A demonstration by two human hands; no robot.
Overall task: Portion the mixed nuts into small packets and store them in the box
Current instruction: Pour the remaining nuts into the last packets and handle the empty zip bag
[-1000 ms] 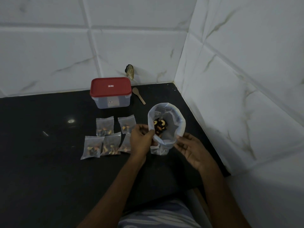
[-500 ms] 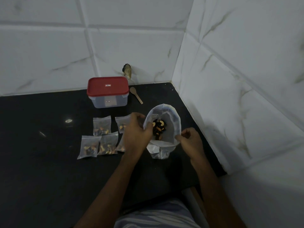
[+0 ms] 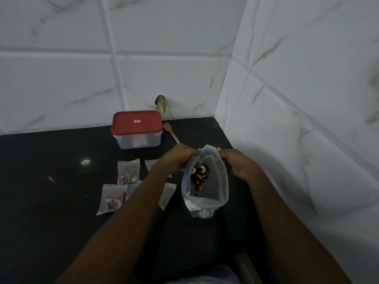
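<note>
My L hand (image 3: 180,158) & R hand (image 3: 238,165) have shifted from the bag (image 3: 215,187) sides to its far rim. Each pinches the rim, mouth drawn narrow. Bag w/ nuts (image 3: 198,174) stands on counter (image 3: 51,201), R of filled packets (image 3: 128,171). Portioning prob. done; box (image 3: 137,130) lid on.

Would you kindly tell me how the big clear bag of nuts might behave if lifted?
The big clear bag is probably floppy: its film is crumpled at the base, and the left hand and right hand pinch its rim taut. Likely light, as the mixed nuts fill little of it; they may slide and sag the bottom.
</note>
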